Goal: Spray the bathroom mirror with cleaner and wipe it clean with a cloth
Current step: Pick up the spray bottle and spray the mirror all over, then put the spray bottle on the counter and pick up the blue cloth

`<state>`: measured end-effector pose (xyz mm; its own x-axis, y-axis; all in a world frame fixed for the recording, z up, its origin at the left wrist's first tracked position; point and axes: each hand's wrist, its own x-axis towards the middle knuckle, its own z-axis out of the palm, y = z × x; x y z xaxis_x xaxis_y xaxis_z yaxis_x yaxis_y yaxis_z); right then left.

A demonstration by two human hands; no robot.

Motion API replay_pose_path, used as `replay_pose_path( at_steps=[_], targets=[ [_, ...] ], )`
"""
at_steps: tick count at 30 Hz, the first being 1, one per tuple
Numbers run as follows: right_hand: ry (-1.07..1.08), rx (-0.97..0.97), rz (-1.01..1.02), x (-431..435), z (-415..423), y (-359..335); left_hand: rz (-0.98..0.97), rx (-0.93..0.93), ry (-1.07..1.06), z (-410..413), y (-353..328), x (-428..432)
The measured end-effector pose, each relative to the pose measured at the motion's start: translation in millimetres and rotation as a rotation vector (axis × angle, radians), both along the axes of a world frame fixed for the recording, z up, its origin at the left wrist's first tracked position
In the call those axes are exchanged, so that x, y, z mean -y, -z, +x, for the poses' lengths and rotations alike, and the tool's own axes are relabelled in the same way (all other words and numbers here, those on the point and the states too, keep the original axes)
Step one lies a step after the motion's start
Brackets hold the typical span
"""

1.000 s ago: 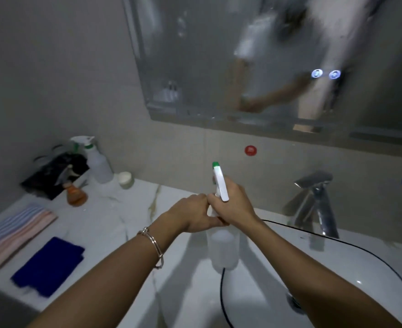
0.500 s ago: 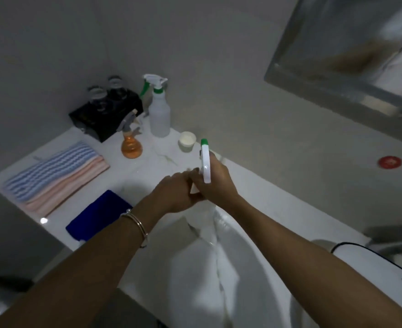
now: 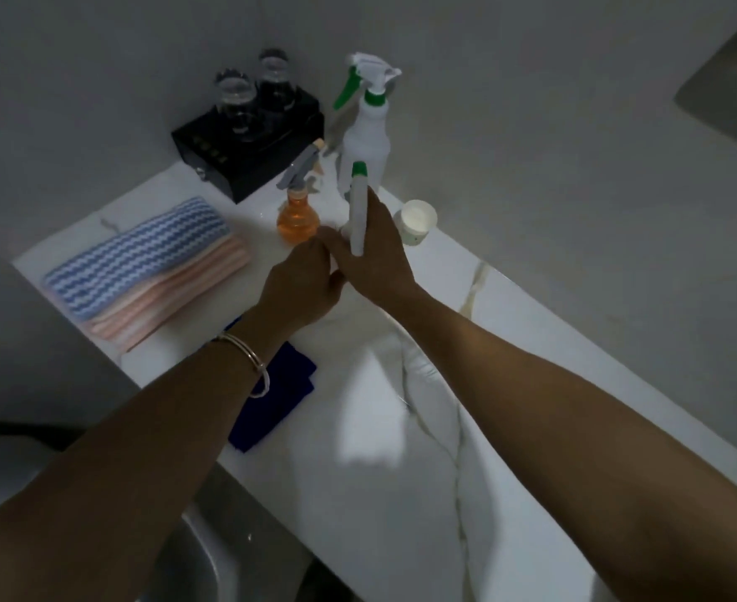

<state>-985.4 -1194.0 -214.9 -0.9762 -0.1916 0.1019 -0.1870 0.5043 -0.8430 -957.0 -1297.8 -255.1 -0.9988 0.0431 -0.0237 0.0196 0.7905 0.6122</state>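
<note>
**Table** [image 3: 531,315]: white marble. The view has swung left since a second ago, so the basin and tap are now out of sight.

**Mirror** [image 3: 735,76]: only a corner shows, top right. It filled the upper view before.

**Spray bottle** [image 3: 356,210]: held above the table's left end, head upright, body blurred.

**Blue cloth** [image 3: 277,410]: flat on the table, partly under the left forearm, untouched.

**Right grip** [image 3: 380,258]: wrapped round the bottle's head.

**Left grip** [image 3: 299,288]: curled at the bottle's neck.

**Judgement:** spraying is probably finished. The bottle looks due to be set down, and the cloth comes next.
</note>
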Motion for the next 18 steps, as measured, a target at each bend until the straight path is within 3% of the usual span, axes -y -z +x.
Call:
replay_pose_path(
  at_steps=[9,18],
  targets=[
    [-0.039,0.243,-0.012,21,-22,24,0.024,0.078,-0.151,-20,19,9],
    [-0.047,0.340,-0.005,23,-30,23,-0.026,0.097,-0.108,-25,24,12]
  ],
)
